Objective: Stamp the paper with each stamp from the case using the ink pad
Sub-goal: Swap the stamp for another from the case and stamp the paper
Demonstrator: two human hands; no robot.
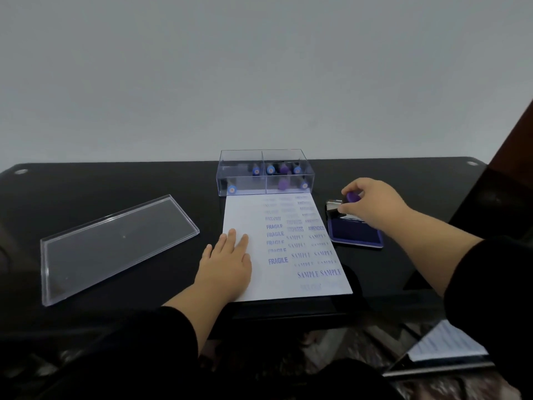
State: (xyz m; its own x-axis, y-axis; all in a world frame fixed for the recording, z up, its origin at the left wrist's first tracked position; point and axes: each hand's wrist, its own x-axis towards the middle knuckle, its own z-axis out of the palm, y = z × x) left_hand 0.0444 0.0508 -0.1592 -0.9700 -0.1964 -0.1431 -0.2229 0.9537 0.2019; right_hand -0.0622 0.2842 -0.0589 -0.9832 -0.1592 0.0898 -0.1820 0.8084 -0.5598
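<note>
A white paper (251,215) lies on the black table, covered with purple prints reading FRAGILE, SAMPLE and AMENDED. My left hand (227,264) rests flat on its left half, fingers straight. Behind the paper stands a clear plastic case (265,172) with several purple-handled stamps inside. To the right of the paper lies the open ink pad (356,233) with its purple surface showing. My right hand (372,204) grips a purple-handled stamp (352,197) over the far end of the ink pad; the stamp's base is partly hidden by my fingers.
The case's clear lid (115,243) lies flat on the table at the left. The table's front edge (288,314) runs just below the paper. A sheet of paper (447,345) lies lower down at the right, beyond the table.
</note>
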